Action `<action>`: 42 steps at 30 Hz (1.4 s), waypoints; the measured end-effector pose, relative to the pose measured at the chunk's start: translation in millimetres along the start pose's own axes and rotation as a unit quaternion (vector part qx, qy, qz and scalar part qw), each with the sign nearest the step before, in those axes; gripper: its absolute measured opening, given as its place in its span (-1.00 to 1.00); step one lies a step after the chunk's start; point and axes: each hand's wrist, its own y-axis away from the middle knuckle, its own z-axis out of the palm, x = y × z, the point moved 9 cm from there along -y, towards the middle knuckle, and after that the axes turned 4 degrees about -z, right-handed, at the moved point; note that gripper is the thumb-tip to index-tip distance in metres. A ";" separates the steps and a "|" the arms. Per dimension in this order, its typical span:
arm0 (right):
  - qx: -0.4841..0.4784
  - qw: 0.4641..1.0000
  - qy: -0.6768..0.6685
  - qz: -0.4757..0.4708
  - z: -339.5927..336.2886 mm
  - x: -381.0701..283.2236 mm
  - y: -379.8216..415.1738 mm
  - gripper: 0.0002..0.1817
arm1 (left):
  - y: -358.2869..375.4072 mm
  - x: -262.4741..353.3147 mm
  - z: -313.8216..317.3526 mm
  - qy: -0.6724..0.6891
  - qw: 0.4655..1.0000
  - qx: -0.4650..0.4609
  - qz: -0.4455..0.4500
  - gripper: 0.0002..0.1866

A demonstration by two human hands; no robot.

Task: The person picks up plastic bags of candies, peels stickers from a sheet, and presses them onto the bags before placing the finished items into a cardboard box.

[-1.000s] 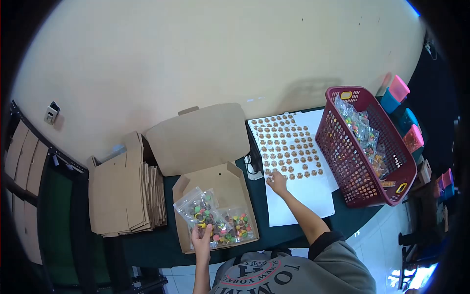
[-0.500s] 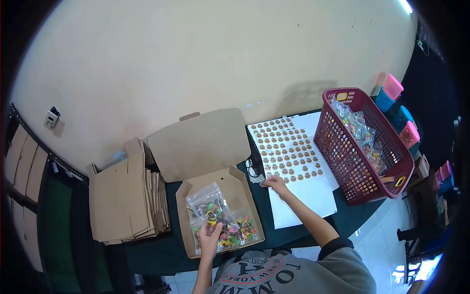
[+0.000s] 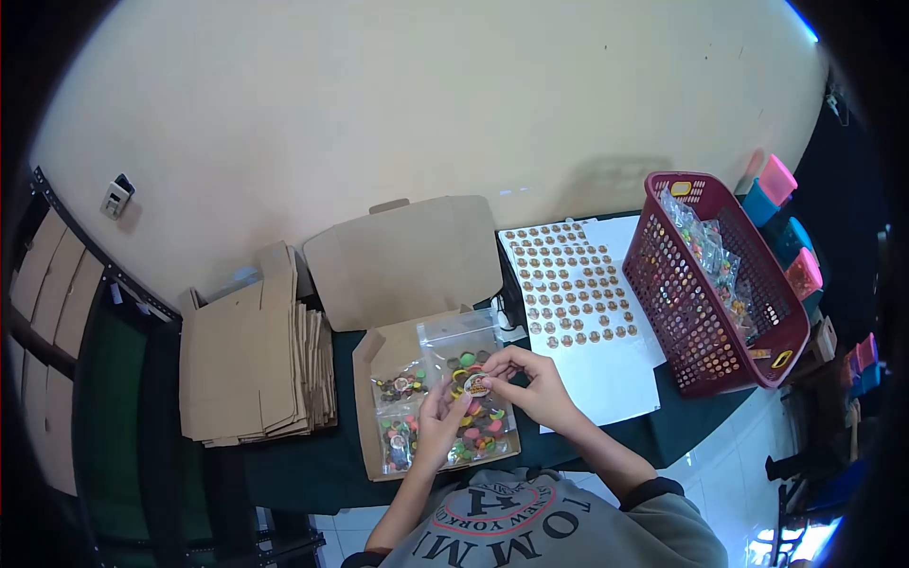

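Observation:
My left hand grips the lower left side of a clear zip bag of colourful candies, held up over an open cardboard box. My right hand pinches a round sticker against the front of that bag, fingertips right at its edge. Other candy bags lie inside the box, some bearing round stickers, and the held bag partly covers them. To the right lies a sheet of round stickers, its lower part bare white.
A stack of flat cardboard boxes stands left of the open box. On the right, a maroon plastic basket holds more candy bags, with pink and blue containers behind it. The wall rises behind the dark-covered table.
My right hand has moved left from the sticker sheet to the bag, bringing a round sticker onto it. The held bag has shifted right, and the view has turned slightly.

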 end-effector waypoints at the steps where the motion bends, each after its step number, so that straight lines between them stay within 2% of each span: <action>1: 0.004 1.000 0.011 0.004 -0.2 1.3 -0.3 -0.85 | -0.1 2.9 3.4 -0.002 1.000 -0.009 0.000 -0.57; 17: 0.025 0.999 0.042 0.007 -7.4 1.9 1.7 -0.86 | -3.3 6.1 10.7 0.004 1.000 -0.027 -0.002 -0.64; 24: 0.030 0.997 -0.067 0.012 -16.3 2.3 -2.3 -0.89 | -5.4 10.1 11.4 0.006 1.000 -0.018 0.005 -0.67; 26: -0.005 1.000 -0.013 0.026 -13.9 1.9 -3.4 -0.89 | -3.9 11.5 15.6 0.016 0.999 -0.031 0.000 -0.66; 30: -0.011 0.999 0.000 0.044 -12.9 6.6 -1.6 -0.86 | -2.7 6.8 15.8 0.004 0.999 -0.043 -0.006 -0.61; 35: -0.013 0.998 0.037 0.041 -12.8 4.4 -0.2 -0.85 | -2.6 -0.2 11.6 0.029 0.998 -0.008 -0.056 -0.60; 39: -0.016 0.998 0.051 0.041 -11.0 6.6 0.2 -0.85 | -7.3 -11.2 8.3 0.024 0.999 -0.021 -0.036 -0.60; 42: -0.006 0.998 0.049 0.038 -11.4 6.3 -0.1 -0.85 | -5.7 -0.7 11.3 0.004 1.000 -0.020 -0.009 -0.68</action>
